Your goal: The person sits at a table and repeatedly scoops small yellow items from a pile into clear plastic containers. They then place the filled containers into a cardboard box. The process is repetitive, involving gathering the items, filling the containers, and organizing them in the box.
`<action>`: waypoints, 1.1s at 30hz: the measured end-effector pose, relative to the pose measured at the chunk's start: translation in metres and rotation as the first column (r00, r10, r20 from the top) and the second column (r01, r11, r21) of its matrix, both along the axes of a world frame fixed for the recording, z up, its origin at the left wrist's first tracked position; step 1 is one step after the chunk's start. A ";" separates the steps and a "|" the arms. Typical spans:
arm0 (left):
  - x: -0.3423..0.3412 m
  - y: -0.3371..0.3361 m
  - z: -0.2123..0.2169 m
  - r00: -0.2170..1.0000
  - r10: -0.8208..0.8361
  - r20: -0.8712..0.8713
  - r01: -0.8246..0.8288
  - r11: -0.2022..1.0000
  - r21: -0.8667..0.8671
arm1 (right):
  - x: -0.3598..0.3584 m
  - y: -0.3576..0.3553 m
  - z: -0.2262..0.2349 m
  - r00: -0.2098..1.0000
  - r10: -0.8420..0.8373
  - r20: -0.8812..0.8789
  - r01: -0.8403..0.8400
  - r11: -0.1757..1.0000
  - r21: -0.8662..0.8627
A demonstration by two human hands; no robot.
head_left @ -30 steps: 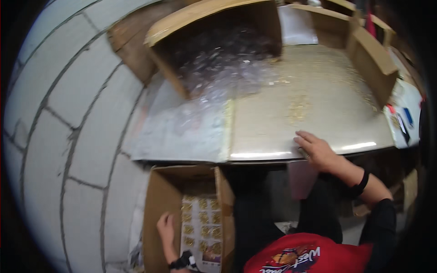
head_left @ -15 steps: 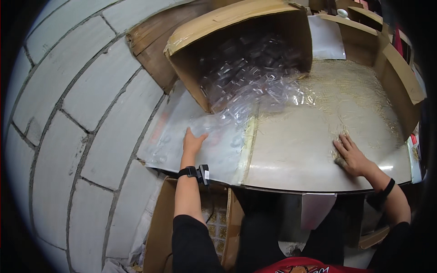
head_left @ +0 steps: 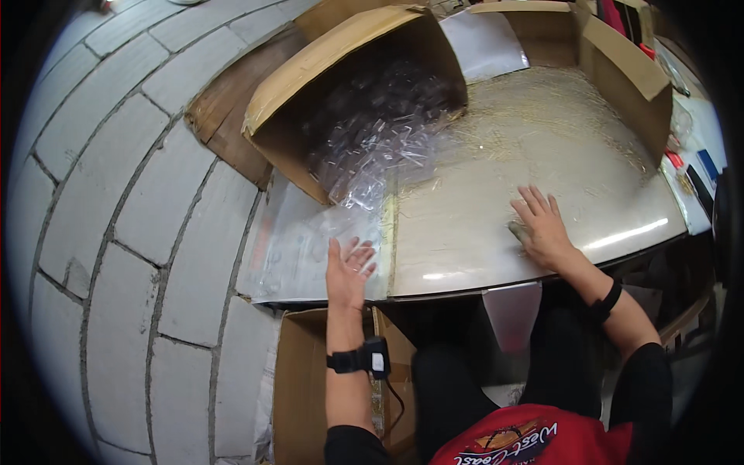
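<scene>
My left hand [head_left: 348, 273] is raised near the front edge of the left tabletop part, palm turned inward and fingers apart, with nothing I can make out in it. Beyond it, clear plastic boxes [head_left: 376, 155] spill in a heap from a cardboard box [head_left: 341, 58] lying on its side. My right hand [head_left: 545, 232] is held palm down with spread fingers over the smooth tabletop [head_left: 457, 248]; its thumb looks dark-covered. Thin gold-coloured pieces [head_left: 542, 101] are scattered across the table's far part, beyond that hand.
Cardboard walls [head_left: 624, 62] border the table's far right. A yellowish tape strip [head_left: 391, 240] runs down the tabletop. Below the front edge, at left, stands an open cardboard box [head_left: 302, 372]. A grey block wall [head_left: 139, 225] lies along the left. Small tools [head_left: 701, 174] lie at the far right.
My left hand has drawn back from the plastic boxes and turned its palm inward. My right hand has shifted off the gold-coloured pieces it was touching. The whole view has tilted.
</scene>
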State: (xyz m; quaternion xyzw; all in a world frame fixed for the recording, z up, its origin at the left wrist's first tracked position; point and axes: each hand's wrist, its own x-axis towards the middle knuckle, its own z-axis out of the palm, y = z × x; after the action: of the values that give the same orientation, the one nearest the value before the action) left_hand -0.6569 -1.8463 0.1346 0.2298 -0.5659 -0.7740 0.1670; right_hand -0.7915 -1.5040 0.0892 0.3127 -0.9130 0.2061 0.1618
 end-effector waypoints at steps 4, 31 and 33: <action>0.004 0.043 -0.024 0.998 -0.063 0.013 0.059 0.980 0.190 | 0.037 -0.019 0.011 0.950 0.291 0.114 -0.188 0.825 -0.533; 0.126 0.133 -0.164 0.882 -0.304 0.361 0.223 0.943 0.248 | -0.026 0.019 -0.032 0.933 -0.227 0.279 0.282 0.943 -0.176; 0.115 0.157 -0.184 0.807 -0.410 0.425 0.297 0.904 0.307 | -0.036 -0.009 -0.041 0.970 -0.184 0.157 0.196 0.979 -0.063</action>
State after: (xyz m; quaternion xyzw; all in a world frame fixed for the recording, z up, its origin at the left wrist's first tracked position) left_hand -0.5419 -1.6892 -0.0496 0.3217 -0.5305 -0.7691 -0.1536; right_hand -0.8278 -1.5134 0.0487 0.2010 -0.9395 0.2484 0.1237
